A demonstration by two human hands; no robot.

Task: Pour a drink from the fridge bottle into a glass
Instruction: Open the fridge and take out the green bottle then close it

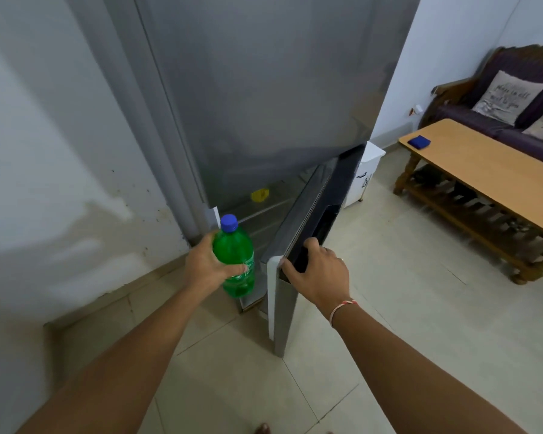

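A green plastic bottle [235,252] with a blue cap stands upright in the air in front of the grey fridge [264,89]. My left hand [206,264] is wrapped around its middle. The fridge's lower door [298,245] stands partly open, swung toward me. My right hand [317,270] grips the top edge of that door, fingers curled over it. Inside the gap I see shelves and a small yellow item [260,194]. No glass is in view.
A white wall with stains runs along the left. A wooden table [483,170] with a small blue object [419,141] stands at right, a purple sofa with cushions [511,95] behind it. A white cabinet [362,177] sits beside the fridge. Pale floor tiles lie below.
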